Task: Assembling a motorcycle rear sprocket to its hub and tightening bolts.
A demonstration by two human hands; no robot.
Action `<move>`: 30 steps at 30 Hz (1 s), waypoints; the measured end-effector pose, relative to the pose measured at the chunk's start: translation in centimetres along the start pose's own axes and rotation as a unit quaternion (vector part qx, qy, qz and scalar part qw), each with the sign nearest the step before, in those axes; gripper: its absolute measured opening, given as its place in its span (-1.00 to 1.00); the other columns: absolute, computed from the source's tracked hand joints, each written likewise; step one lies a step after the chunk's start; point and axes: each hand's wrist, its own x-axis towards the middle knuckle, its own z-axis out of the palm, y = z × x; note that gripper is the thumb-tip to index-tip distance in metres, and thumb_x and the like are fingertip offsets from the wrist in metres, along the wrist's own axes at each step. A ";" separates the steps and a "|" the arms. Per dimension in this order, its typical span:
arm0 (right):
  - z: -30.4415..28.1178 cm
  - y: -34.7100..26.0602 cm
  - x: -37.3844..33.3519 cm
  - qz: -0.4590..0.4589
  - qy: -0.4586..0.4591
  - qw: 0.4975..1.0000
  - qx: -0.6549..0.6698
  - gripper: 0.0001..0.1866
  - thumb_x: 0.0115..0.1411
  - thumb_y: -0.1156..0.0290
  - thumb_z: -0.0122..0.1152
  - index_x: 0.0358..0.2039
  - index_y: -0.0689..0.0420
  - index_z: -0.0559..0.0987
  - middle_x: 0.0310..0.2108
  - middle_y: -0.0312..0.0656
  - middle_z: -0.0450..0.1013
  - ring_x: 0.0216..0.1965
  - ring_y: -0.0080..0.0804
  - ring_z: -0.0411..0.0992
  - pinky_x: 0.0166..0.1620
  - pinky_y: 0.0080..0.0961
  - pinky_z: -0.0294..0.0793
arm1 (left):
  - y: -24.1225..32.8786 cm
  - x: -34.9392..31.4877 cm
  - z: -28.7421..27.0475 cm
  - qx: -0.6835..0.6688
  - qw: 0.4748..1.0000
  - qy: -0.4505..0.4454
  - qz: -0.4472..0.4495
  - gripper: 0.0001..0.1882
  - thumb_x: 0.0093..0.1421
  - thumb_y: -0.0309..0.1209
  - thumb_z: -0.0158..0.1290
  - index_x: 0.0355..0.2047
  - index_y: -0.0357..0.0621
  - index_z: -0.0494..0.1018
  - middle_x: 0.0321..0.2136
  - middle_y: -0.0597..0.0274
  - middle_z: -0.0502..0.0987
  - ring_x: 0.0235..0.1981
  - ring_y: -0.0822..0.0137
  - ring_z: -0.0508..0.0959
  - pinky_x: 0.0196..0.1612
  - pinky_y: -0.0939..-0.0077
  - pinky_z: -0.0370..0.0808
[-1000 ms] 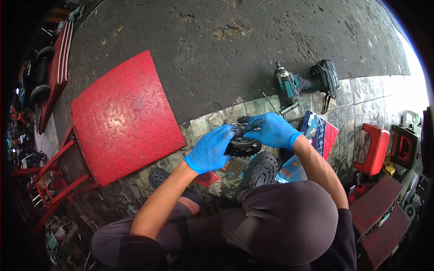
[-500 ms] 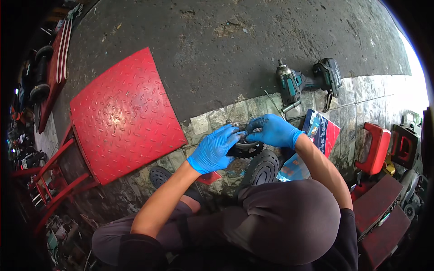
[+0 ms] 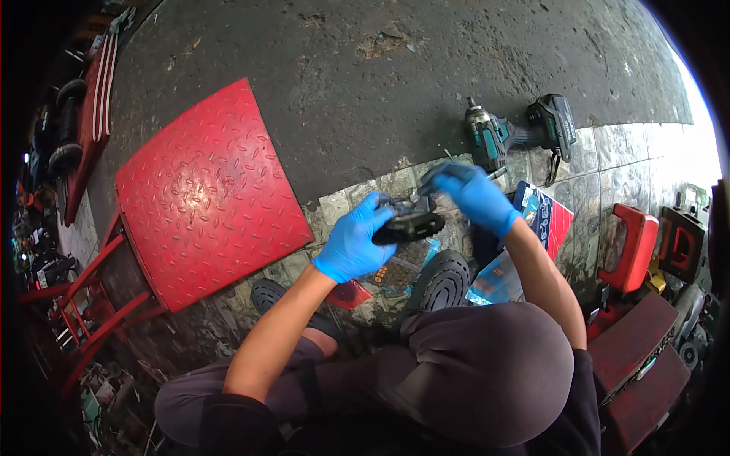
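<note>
The dark toothed part, above the tiled floor near its far edge, could drop if the left hand, fingers clamped on it, loosens; the blurred right hand's finger state I cannot tell

Rough dark-grey concrete floor meets a band of grimy stone-patterned tiles; a red diamond-plate platform stands at left, and bright daylight floods the upper right edge.

A head-worn fisheye looks down on the hands — near, wide, upright.
</note>
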 end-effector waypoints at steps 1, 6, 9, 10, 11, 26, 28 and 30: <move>-0.7 0.5 0.0 0.035 0.084 0.989 0.118 -0.70 0.21 0.32 0.04 -0.18 0.21 0.63 -0.37 -0.16 0.61 -0.43 -0.40 0.49 -0.28 -0.48 0.50 | -0.2 0.2 -0.1 -0.013 0.999 0.003 -0.032 -0.43 -0.15 -0.59 0.21 -0.02 -0.17 0.48 0.02 0.10 0.45 -0.13 0.09 0.55 -0.06 0.39 0.49; -0.6 4.0 -1.6 0.100 0.137 0.902 0.397 -0.72 0.23 0.44 0.05 -0.12 0.27 0.59 -0.34 -0.18 0.61 -0.38 -0.44 0.51 -0.29 -0.56 0.48 | -3.8 2.6 -1.3 -0.217 0.958 0.068 -0.176 -0.60 0.04 -0.55 0.20 -0.06 -0.25 0.47 -0.13 0.13 0.58 -0.22 0.26 0.58 -0.10 0.45 0.52; 2.2 3.2 -1.4 0.008 0.153 0.923 0.352 -0.72 0.22 0.50 0.07 -0.07 0.26 0.57 -0.32 -0.17 0.61 -0.36 -0.44 0.52 -0.29 -0.57 0.48 | -3.7 3.2 -1.5 -0.300 0.925 0.088 -0.217 -0.63 0.09 -0.55 0.19 -0.06 -0.25 0.48 -0.16 0.14 0.60 -0.23 0.31 0.58 -0.09 0.48 0.53; 3.5 2.6 -1.0 -0.041 0.160 0.930 0.328 -0.71 0.22 0.53 0.09 -0.05 0.26 0.56 -0.31 -0.17 0.61 -0.35 -0.44 0.52 -0.28 -0.57 0.48 | -3.6 3.2 -1.7 -0.339 0.905 0.100 -0.236 -0.65 0.11 -0.55 0.18 -0.05 -0.24 0.49 -0.18 0.15 0.61 -0.23 0.34 0.58 -0.09 0.49 0.53; 4.6 2.2 -0.7 -0.090 0.165 0.934 0.303 -0.70 0.22 0.56 0.10 -0.02 0.25 0.55 -0.30 -0.16 0.61 -0.33 -0.44 0.53 -0.28 -0.58 0.48 | -3.4 3.1 -1.8 -0.377 0.883 0.113 -0.254 -0.66 0.14 -0.55 0.17 -0.05 -0.24 0.49 -0.19 0.16 0.62 -0.23 0.37 0.58 -0.08 0.50 0.53; 7.8 -0.3 3.8 -0.250 0.214 0.944 0.022 -0.73 0.01 0.56 0.37 -0.21 0.15 0.71 -0.33 -0.23 0.63 -0.42 -0.42 0.51 -0.29 -0.57 0.51 | -2.6 3.2 -1.5 -0.525 0.770 0.171 -0.319 -0.67 0.22 -0.57 0.13 0.02 -0.21 0.51 -0.16 0.17 0.63 -0.24 0.40 0.60 -0.11 0.58 0.53; 8.2 -0.3 3.8 -0.241 0.203 0.949 0.032 -0.73 0.01 0.55 0.37 -0.21 0.14 0.71 -0.33 -0.23 0.63 -0.43 -0.42 0.51 -0.29 -0.57 0.51 | -3.1 2.9 -1.5 -0.526 0.771 0.168 -0.317 -0.66 0.22 -0.56 0.12 0.03 -0.20 0.50 -0.15 0.18 0.62 -0.23 0.41 0.60 -0.10 0.58 0.53; 8.6 -0.3 3.8 -0.220 0.184 0.956 0.053 -0.72 0.00 0.53 0.38 -0.20 0.14 0.72 -0.34 -0.23 0.63 -0.44 -0.42 0.50 -0.30 -0.56 0.52 | -3.4 2.7 -1.4 -0.525 0.775 0.158 -0.313 -0.65 0.23 -0.55 0.11 0.04 -0.17 0.50 -0.14 0.19 0.62 -0.21 0.41 0.59 -0.07 0.57 0.52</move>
